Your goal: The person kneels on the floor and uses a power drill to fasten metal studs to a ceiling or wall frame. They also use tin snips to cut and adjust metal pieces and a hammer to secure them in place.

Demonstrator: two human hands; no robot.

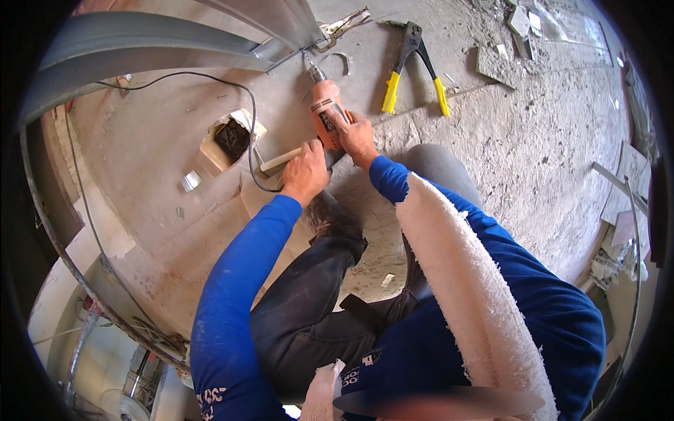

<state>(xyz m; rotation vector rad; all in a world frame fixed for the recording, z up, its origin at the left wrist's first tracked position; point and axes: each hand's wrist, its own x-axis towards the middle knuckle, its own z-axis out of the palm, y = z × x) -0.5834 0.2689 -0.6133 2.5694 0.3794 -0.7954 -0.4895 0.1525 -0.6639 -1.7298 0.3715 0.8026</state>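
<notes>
My left hand [306, 172] is closed round the rear handle of an orange corded power drill [325, 105]. My right hand [357, 138] grips the drill's body from the right, thumb across its top. The drill points away from me, its bit reaching the end of a grey metal channel [281, 28]; whether the tip has entered the metal cannot be told. Locking pliers [342, 25] sit at that same joint, where a second curved channel [147, 35] meets the first. A black cord [251, 119] loops left from the drill.
A hand riveter [411, 52] with yellow grips lies on the concrete floor [512, 140], right of the drill. Left of it stand an open carton [209, 151] of dark small pieces and a silvery scrap [190, 181]. Broken tile pieces [495, 67] lie far right. My bent knee [442, 165] is close by.
</notes>
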